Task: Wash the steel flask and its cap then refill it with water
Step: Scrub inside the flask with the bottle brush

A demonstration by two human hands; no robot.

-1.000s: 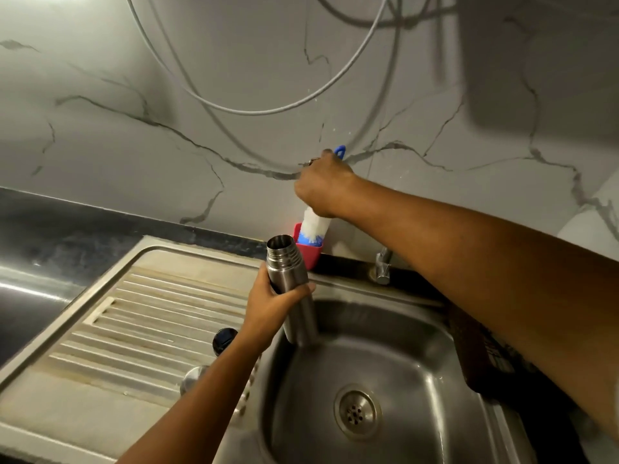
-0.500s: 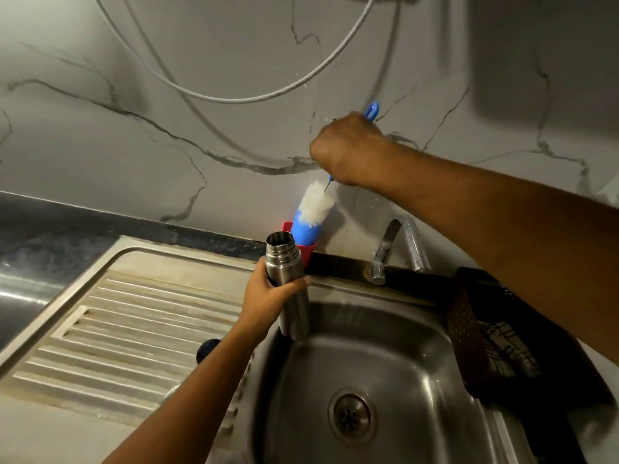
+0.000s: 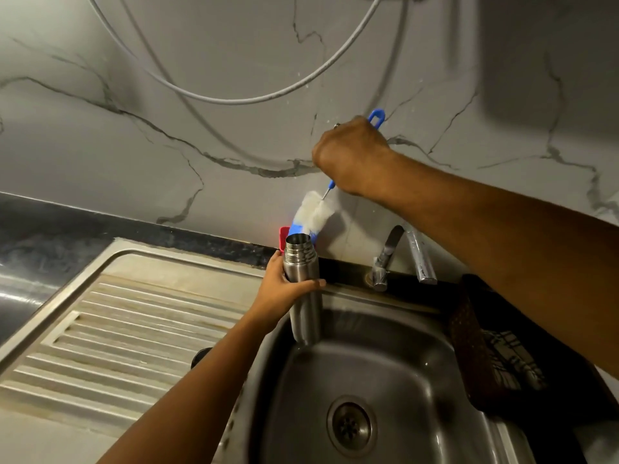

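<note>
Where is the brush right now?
Head view, centre: the right hand holds the brush, bristles just above the flask gripped by the left hand, left of the tap.

A pale marble-look wall with dark grey veins rises behind a dark stone table. A grey hose loops across the wall. Set into the table are a steel sink, its ribbed draining board and a tap. The light is dim.

A steel sink bears a dark basket on its right edge and a tap at the back.
</note>
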